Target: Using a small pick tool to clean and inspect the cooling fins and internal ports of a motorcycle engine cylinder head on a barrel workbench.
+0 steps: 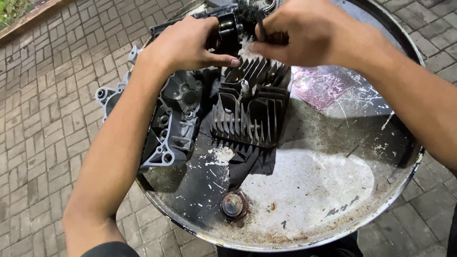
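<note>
My left arm (109, 166) is closest, reaching up from the bottom left. My left hand (183, 45) is closed on a black engine part (228, 28) at the top middle. My right hand (304, 31) pinches a small dark brush (261, 26) just above the finned cylinder head (251, 102), which sits in the middle of the round drum top (309, 190). A grey engine case (173, 123) lies left of it, hanging over the rim.
</note>
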